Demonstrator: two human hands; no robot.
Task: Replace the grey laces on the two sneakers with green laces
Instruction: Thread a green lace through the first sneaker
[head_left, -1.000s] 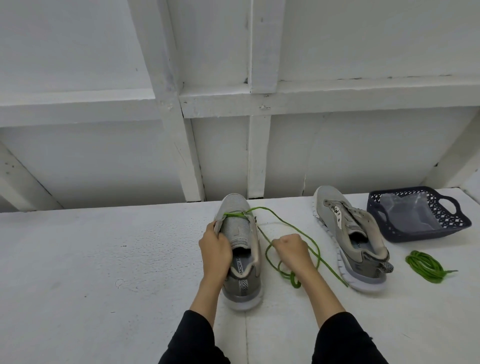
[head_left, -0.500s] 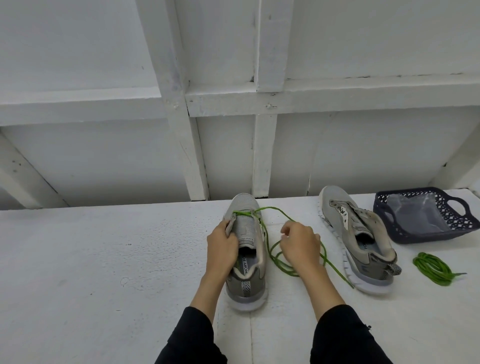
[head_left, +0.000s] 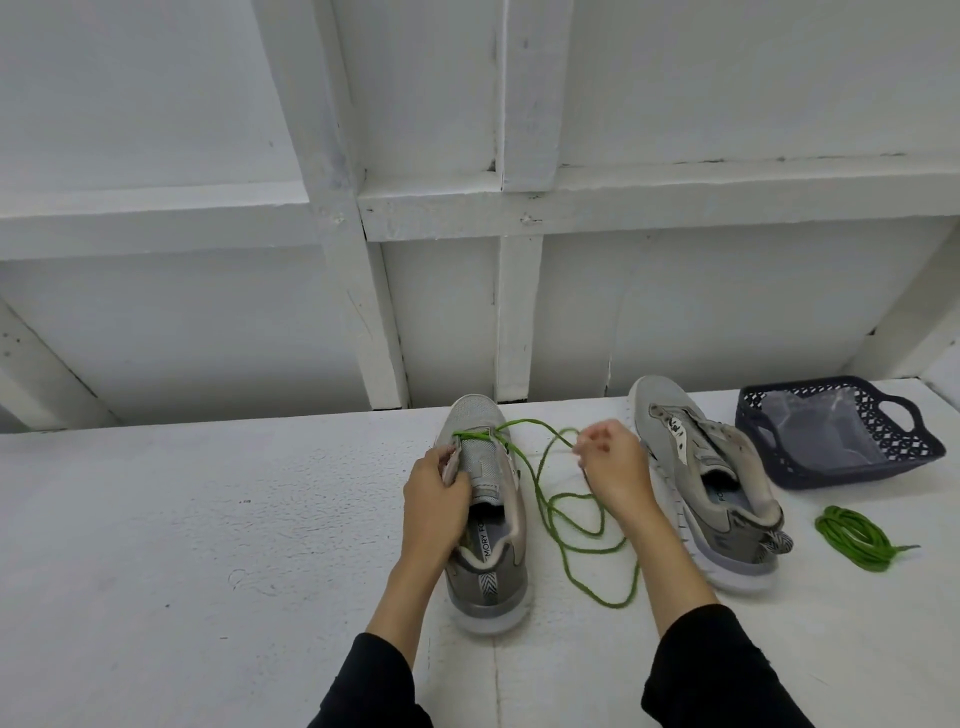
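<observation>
Two grey sneakers stand on the white table, toes pointing away from me. My left hand (head_left: 434, 499) grips the left eyelet flap of the left sneaker (head_left: 485, 519). A green lace (head_left: 566, 519) crosses its lowest eyelets and trails in loose loops to the right of the shoe. My right hand (head_left: 613, 467) pinches this lace near its end, between the two shoes. The right sneaker (head_left: 711, 493) has no lace in it. A second green lace (head_left: 857, 538) lies coiled to its right.
A dark blue perforated basket (head_left: 919, 449) with clear plastic inside stands at the back right. A white framed wall rises directly behind the table. Bare white tabletop (head_left: 182, 545) stretches to the left of the shoes.
My right hand has moved away from me along the lace, from beside the shoe's heel up to its toe end. The lace loops have spread out. The left hand stays on the shoe.
</observation>
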